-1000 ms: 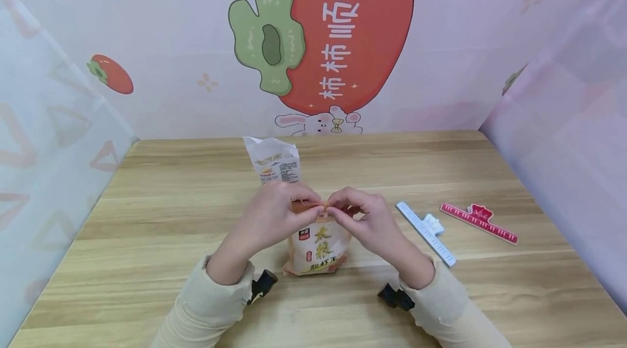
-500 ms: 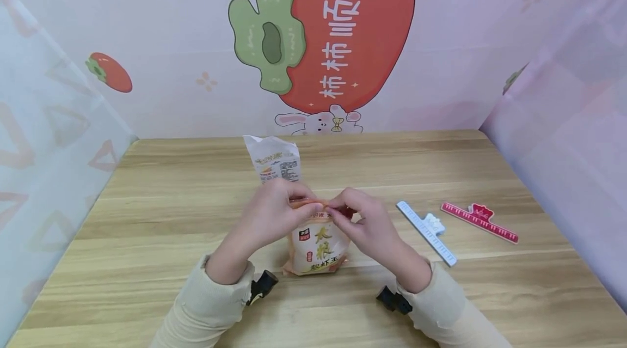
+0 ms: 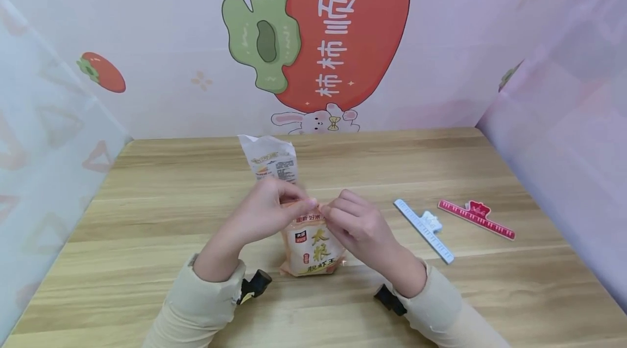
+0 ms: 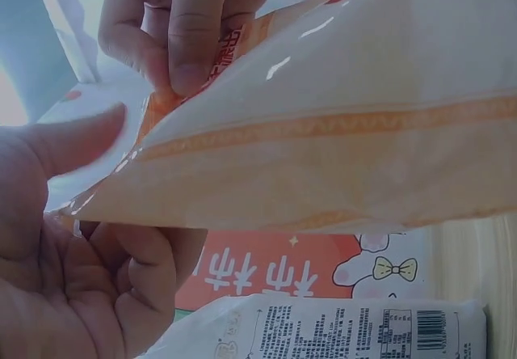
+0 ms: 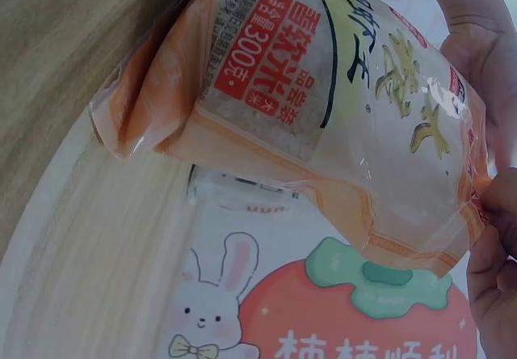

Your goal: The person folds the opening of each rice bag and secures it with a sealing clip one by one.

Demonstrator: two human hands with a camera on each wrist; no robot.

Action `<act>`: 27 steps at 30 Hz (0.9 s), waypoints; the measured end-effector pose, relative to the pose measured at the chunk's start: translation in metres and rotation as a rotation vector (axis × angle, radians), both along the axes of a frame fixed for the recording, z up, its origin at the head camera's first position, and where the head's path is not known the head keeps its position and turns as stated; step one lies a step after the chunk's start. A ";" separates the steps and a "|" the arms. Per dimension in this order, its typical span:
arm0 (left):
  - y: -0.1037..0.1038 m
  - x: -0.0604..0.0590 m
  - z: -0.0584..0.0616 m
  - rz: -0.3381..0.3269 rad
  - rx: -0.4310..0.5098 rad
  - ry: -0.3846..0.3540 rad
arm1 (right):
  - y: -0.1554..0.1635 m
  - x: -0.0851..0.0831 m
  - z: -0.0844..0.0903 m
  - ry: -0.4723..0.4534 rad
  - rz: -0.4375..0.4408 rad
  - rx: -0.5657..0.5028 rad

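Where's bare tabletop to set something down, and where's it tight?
Free: the left stretch of the table, between the left wall and the left hand; the far right corner behind the red clip. Crowded: the middle, where both hands pinch the orange bag in front of the white bag, and right of the right hand, by the blue clip.

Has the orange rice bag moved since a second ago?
Barely: the orange rice bag sits at about the same gap left of the blue clip; the camera shifted, not the bag.

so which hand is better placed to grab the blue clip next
Right. The blue clip lies on the table beside the right hand; the left hand sits across the orange bag, which both pinch.
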State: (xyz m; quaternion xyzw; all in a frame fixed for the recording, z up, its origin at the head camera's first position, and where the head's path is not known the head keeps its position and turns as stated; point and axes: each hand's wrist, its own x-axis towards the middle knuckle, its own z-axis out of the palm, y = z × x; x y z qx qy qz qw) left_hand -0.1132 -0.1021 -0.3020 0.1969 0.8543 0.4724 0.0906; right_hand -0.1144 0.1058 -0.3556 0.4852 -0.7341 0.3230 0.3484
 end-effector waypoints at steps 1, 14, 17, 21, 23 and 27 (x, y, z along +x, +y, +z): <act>0.000 0.000 0.001 0.000 0.002 -0.009 | 0.000 0.000 0.000 0.005 -0.003 -0.001; 0.000 0.000 0.003 0.006 -0.003 0.016 | 0.002 -0.001 0.007 -0.173 0.010 0.024; -0.001 0.000 0.001 0.007 -0.015 0.034 | 0.006 0.001 0.012 -0.328 0.004 0.069; 0.000 0.002 0.000 0.001 -0.028 0.057 | 0.009 0.002 0.015 -0.460 0.006 0.096; 0.000 0.003 0.000 -0.003 -0.033 0.072 | 0.009 0.003 0.015 -0.475 0.002 0.096; 0.003 0.005 0.001 -0.004 -0.054 0.104 | 0.008 0.004 0.013 -0.472 -0.031 0.113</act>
